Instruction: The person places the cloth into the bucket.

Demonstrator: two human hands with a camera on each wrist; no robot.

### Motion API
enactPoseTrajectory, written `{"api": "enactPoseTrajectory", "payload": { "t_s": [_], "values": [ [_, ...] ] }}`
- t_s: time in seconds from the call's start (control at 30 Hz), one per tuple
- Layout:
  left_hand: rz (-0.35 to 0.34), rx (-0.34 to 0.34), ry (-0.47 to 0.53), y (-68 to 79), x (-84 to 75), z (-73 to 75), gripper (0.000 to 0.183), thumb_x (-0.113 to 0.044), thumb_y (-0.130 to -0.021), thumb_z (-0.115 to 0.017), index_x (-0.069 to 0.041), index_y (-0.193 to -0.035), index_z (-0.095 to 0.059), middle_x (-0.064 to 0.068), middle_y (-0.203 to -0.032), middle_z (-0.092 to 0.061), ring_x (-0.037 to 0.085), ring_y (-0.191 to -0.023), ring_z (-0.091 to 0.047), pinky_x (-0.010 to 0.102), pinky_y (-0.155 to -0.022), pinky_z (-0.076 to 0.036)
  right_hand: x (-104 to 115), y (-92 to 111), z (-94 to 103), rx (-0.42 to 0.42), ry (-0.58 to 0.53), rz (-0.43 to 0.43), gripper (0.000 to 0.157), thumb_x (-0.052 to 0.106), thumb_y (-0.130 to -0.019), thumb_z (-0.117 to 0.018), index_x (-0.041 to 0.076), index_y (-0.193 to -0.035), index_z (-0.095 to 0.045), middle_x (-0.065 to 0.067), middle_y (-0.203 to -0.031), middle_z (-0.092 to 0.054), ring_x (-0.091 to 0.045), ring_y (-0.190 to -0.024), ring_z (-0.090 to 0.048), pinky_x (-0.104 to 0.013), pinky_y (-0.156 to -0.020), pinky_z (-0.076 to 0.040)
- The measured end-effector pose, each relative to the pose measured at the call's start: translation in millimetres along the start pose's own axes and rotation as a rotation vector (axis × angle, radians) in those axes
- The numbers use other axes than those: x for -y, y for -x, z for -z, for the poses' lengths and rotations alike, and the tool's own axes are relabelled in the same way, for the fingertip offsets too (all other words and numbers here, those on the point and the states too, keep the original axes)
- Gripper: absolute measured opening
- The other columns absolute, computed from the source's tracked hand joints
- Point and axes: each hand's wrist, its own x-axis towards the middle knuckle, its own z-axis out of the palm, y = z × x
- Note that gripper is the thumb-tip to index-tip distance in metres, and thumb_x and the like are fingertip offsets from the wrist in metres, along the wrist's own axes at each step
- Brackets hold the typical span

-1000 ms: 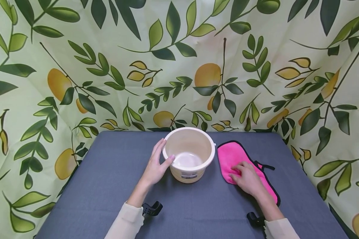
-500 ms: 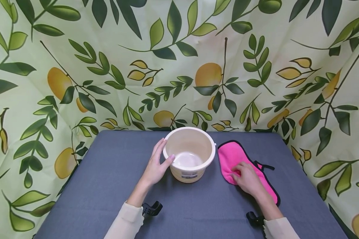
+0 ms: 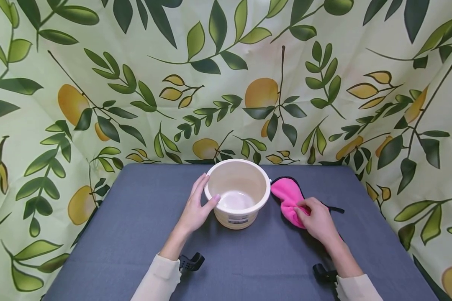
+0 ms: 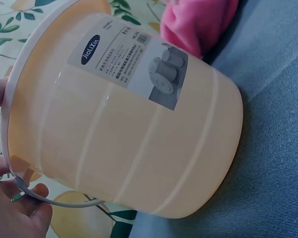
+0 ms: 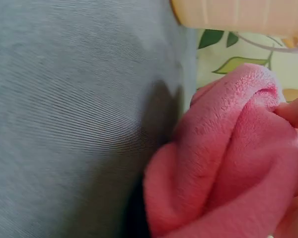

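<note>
A cream plastic bucket (image 3: pixel 236 219) with a printed label (image 4: pixel 134 64) stands upright on the table, its mouth facing up. My left hand (image 3: pixel 196 209) holds its rim from the left, and in the left wrist view its fingers are beside the thin bail handle (image 4: pixel 64 202). To the right, my right hand (image 3: pixel 318 217) pinches a pink plush cloth (image 3: pixel 288 192) with black edging. The cloth bunches into folds under the grip, and its far end lies close to the bucket. In the right wrist view, the folded cloth (image 5: pixel 223 163) rises off the table between thumb and fingers.
A blue-grey cloth covers the table (image 3: pixel 135 234). Behind and around it hangs a curtain (image 3: pixel 226 83) printed with leaves and fruit. A black strap (image 3: pixel 336 209) sticks out past the right hand. Black wrist mounts (image 3: pixel 192 262) sit at both sleeves.
The right hand has moved slightly right and lifted, gathering the pink cloth that lay flat before into folds. The left hand and the bucket have stayed in place.
</note>
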Motion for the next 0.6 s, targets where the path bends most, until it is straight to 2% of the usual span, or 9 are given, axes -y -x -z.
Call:
{"api": "enactPoseTrajectory", "payload": {
  "t_s": [0.23, 0.37, 0.6],
  "values": [
    [0.000, -0.002, 0.004, 0.2, -1.1, 1.1, 0.075, -0.033, -0.094, -0.070, -0.009, -0.157, -0.038, 0.010, -0.166, -0.025, 0.031, -0.152, -0.024, 0.062, -0.118, -0.020, 11, -8, 23.6, -0.037, -0.048, -0.048, 0.013, 0.009, -0.089, -0.076, 0.004, -0.101, -0.075, -0.009, -0.096, -0.069, -0.023, -0.083, -0.065, -0.028, -0.069, -0.051],
    [-0.002, -0.002, 0.001, -0.4, -0.3, 1.1, 0.074, -0.032, -0.094, -0.070, -0.009, -0.157, -0.038, 0.011, -0.166, -0.025, 0.032, -0.152, -0.024, 0.062, -0.118, -0.020, 21, -14, 37.1, -0.061, -0.071, -0.040, 0.013, 0.011, -0.091, -0.076, 0.004, -0.101, -0.075, -0.010, -0.096, -0.069, -0.024, -0.083, -0.066, -0.020, -0.066, -0.050],
    [0.008, 0.006, -0.004, -0.4, -0.7, 0.3, 0.075, -0.035, -0.094, -0.070, -0.011, -0.158, -0.037, 0.009, -0.167, -0.024, 0.031, -0.152, -0.023, 0.063, -0.118, -0.019, 34, -25, 52.4, -0.111, -0.101, -0.055, 0.017, 0.018, -0.092, -0.075, 0.004, -0.103, -0.075, -0.011, -0.098, -0.070, -0.023, -0.084, -0.066, -0.011, -0.067, -0.047]
  ]
}}
